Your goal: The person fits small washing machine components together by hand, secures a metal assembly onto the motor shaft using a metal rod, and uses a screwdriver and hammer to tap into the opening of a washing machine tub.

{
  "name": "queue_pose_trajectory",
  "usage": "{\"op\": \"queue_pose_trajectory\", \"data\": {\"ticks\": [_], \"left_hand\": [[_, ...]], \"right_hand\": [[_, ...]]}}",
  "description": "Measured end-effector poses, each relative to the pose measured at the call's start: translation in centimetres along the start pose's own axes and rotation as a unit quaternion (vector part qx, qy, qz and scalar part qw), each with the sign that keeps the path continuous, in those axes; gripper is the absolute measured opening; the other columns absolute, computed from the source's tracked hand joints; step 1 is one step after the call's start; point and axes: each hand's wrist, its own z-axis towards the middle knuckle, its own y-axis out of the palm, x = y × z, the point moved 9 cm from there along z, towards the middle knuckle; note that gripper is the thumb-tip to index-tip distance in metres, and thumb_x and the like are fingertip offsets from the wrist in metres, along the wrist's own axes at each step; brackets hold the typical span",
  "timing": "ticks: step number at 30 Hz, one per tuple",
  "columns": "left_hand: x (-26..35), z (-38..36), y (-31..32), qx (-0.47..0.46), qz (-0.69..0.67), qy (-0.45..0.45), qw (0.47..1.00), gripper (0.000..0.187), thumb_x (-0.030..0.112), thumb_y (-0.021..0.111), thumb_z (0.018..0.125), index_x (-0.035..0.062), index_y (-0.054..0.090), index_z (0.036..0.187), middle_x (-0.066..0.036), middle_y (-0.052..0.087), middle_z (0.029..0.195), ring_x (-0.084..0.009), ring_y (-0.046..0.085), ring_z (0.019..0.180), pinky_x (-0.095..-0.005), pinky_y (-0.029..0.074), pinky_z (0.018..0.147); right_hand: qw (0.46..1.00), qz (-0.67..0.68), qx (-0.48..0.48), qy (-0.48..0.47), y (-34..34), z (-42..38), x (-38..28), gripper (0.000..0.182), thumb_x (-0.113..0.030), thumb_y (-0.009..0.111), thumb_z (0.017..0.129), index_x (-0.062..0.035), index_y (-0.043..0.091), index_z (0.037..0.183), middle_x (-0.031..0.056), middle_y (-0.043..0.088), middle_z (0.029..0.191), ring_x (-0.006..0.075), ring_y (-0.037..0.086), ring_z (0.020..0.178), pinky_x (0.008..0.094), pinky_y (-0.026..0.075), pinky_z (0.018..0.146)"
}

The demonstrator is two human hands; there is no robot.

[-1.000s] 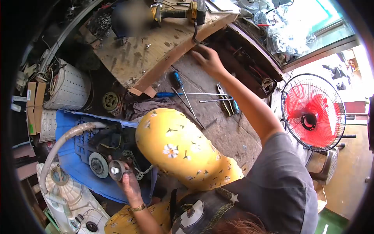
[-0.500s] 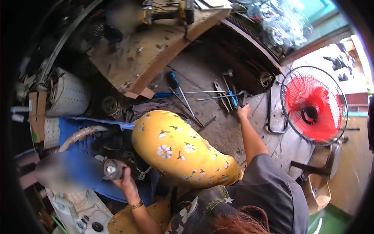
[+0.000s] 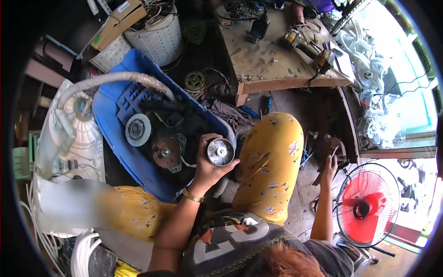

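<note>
My left hand (image 3: pixel 210 164) is wrapped round a round, cup-shaped metal part (image 3: pixel 221 152). Its hollow side faces up and shows a pale hub in the middle. Below and left of it, the blue plastic bin (image 3: pixel 121 154) holds a brownish motor-like part (image 3: pixel 167 152) and a grey disc-shaped part (image 3: pixel 138 129). Out to the right, my right hand (image 3: pixel 329 170) is closed low over the floor beside the workbench. What it grips is dark, slim and partly hidden, so its kind does not show.
A red-bladed fan (image 3: pixel 368 209) stands right of my right arm. Ahead is a wooden workbench (image 3: pixel 286 84) with a yellow-black power drill (image 3: pixel 325 61). A white perforated tub (image 3: pixel 159 39) and a ribbed hose (image 3: pixel 117 77) are at the upper left. A white appliance shell (image 3: pixel 85 124) lies left.
My view has swung left, bringing the bin into full sight. My left hand with the metal part is now in front of the bin. My right hand has closed near the tools on the floor.
</note>
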Motion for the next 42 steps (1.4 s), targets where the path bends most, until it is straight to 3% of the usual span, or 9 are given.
{"op": "queue_pose_trajectory", "data": {"ticks": [10,13,18,20,26,30,36,39,42], "left_hand": [[1.8,-1.5,0.3,0.041,0.0,0.07,0.997,0.058,0.006,0.081,0.065,0.0032,0.046,0.112,-0.009,0.057,0.1,-0.0188,0.059,0.092,-0.0307,0.049,0.082],[1.3,-1.9,-0.4,0.043,-0.047,0.029,0.998,0.056,0.008,0.08,0.066,0.0039,0.046,0.111,-0.009,0.059,0.096,-0.0176,0.061,0.088,-0.0306,0.049,0.08],[2.0,-1.6,-1.0,0.062,-0.064,0.052,0.995,0.055,0.01,0.08,0.066,0.0051,0.046,0.109,-0.009,0.06,0.093,-0.0167,0.061,0.087,-0.0301,0.049,0.079],[1.3,-2.3,-1.2,0.061,-0.035,0.048,0.996,0.054,0.01,0.08,0.067,0.0052,0.046,0.109,-0.008,0.06,0.093,-0.0164,0.06,0.086,-0.03,0.049,0.078],[1.5,-1.8,-2.1,0.084,-0.036,0.069,0.993,0.054,0.01,0.08,0.067,0.0044,0.046,0.108,-0.009,0.059,0.096,-0.0173,0.06,0.088,-0.0313,0.048,0.081],[2.3,-1.8,-1.6,0.079,-0.029,0.078,0.993,0.056,0.009,0.081,0.065,0.0044,0.046,0.109,-0.009,0.059,0.096,-0.0177,0.06,0.089,-0.0304,0.048,0.08],[1.1,-2.1,-2.1,0.071,0.013,0.059,0.996,0.06,0.008,0.081,0.064,0.005,0.045,0.112,-0.006,0.051,0.102,-0.0143,0.053,0.092,-0.0282,0.045,0.084],[1.4,-1.6,-1.4,0.049,-0.02,0.051,0.997,0.059,0.008,0.081,0.065,0.0044,0.044,0.112,-0.006,0.052,0.1,-0.0143,0.054,0.09,-0.0287,0.046,0.083],[1.5,-2.4,-0.9,0.051,-0.014,0.068,0.996,0.057,0.008,0.079,0.067,0.0049,0.044,0.112,-0.006,0.052,0.1,-0.0142,0.054,0.092,-0.0284,0.046,0.083]], "right_hand": [[0.829,-0.192,-0.446,-0.277,16.3,-17.5,-29.0,0.026,0.0,0.054,0.081,0.0026,0.053,0.106,0.0179,0.056,0.074,0.0211,0.057,0.065,0.032,0.045,0.062],[0.864,-0.12,-0.385,-0.302,15.3,-18.1,-33.8,0.025,-0.002,0.055,0.081,0.0042,0.053,0.105,0.0126,0.059,0.075,0.0169,0.056,0.064,0.0273,0.045,0.061],[0.735,-0.261,-0.381,-0.496,18.0,-22.4,-32.7,0.032,-0.005,0.059,0.08,-0.0024,0.055,0.112,0.0172,0.063,0.088,0.0365,0.063,0.074,0.0411,0.051,0.066],[0.712,-0.367,-0.488,-0.347,20.7,-21.8,-26.5,0.036,-0.005,0.061,0.08,-0.0037,0.054,0.115,0.0206,0.062,0.089,0.0405,0.061,0.081,0.0429,0.051,0.068],[0.872,-0.011,-0.34,-0.352,14.6,-19.8,-35.0,0.022,-0.021,0.049,0.093,0.0009,0.052,0.092,0.0071,0.057,0.071,0.0121,0.054,0.058,0.0244,0.04,0.05],[0.691,-0.387,-0.454,-0.41,20.9,-22.5,-27.6,0.027,-0.007,0.052,0.089,0.002,0.051,0.114,0.0167,0.064,0.094,0.0292,0.066,0.077,0.0374,0.05,0.065],[0.861,-0.102,-0.357,-0.349,16.8,-20.1,-35.2,0.032,-0.002,0.052,0.081,0.0002,0.054,0.113,0.0222,0.061,0.084,0.0391,0.063,0.076,0.0383,0.05,0.065],[0.758,-0.161,-0.344,-0.53,16.6,-21.7,-33.8,0.03,-0.006,0.05,0.083,-0.0003,0.054,0.113,0.0204,0.062,0.084,0.0372,0.064,0.072,0.0369,0.051,0.064],[0.717,-0.379,-0.505,-0.294,21.7,-21.8,-25.0,0.036,-0.007,0.06,0.082,-0.0018,0.051,0.116,0.0222,0.062,0.093,0.0386,0.063,0.084,0.0419,0.051,0.069]]}}
